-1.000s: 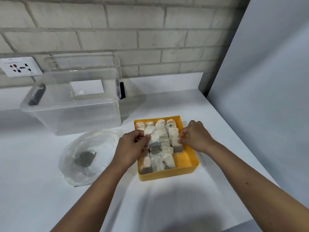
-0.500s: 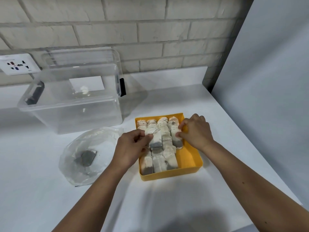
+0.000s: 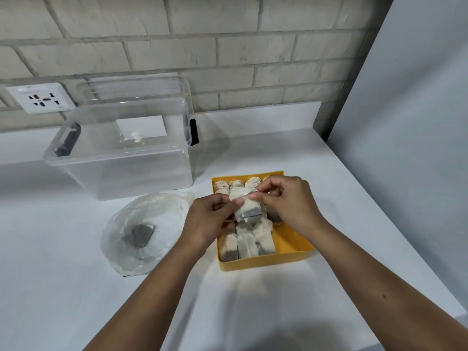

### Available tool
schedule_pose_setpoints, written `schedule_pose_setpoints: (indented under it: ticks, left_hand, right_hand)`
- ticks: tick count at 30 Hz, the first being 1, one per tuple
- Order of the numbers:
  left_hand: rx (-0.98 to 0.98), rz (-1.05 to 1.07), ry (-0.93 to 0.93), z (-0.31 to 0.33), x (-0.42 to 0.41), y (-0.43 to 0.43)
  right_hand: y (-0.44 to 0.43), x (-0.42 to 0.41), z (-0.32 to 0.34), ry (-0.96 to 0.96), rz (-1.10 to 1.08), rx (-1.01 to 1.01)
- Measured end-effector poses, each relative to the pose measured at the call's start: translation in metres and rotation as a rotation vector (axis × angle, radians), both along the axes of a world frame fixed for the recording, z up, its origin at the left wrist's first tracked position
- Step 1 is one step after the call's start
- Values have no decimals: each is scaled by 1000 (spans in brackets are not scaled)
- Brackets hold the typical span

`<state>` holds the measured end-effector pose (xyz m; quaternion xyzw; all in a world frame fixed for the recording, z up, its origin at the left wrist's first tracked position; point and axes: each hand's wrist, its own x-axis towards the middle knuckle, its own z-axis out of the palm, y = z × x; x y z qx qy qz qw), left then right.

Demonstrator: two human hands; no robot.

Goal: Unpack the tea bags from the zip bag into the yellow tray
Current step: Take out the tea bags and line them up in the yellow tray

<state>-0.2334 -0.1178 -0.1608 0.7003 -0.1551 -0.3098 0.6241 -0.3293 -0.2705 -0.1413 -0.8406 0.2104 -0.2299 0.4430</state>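
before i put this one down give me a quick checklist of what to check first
1. Grip: left hand and right hand both pinch the held tea bag near its top: ok.
2. Position: the held tea bag hangs over the yellow tray: ok.
3. Room: there is bare tray floor to the right of the packed tea bags: ok.
4. Zip bag emptied: a dark tea bag lies inside it: not ok.
5. Held tea bag untorn: cannot tell.
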Motion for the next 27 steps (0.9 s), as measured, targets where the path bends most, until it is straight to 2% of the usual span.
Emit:
schedule_pose_setpoints:
  ticks: [8,14,16,19,23,27]
  left_hand:
    - [-21,19,50,-2,1,0]
    - [-21,65,48,-2,4,4]
    - [-17,78,36,-3,6,6]
    - [-7,91,10,-4,8,8]
    - [8,92,3,-7,7,8]
    - [23,92,-1,-8,7,8]
  right_hand:
    - [-3,-2,-1,-104,-5,344]
    - [-20,-9,6,-102,-51,316]
    - [-32,-17,10,-27,-36,236]
    - [-45,-30,7,233,1,-51]
    - [-45,-38,-13,509,30,-321]
    - [-36,-33,-30,512,-44,-576]
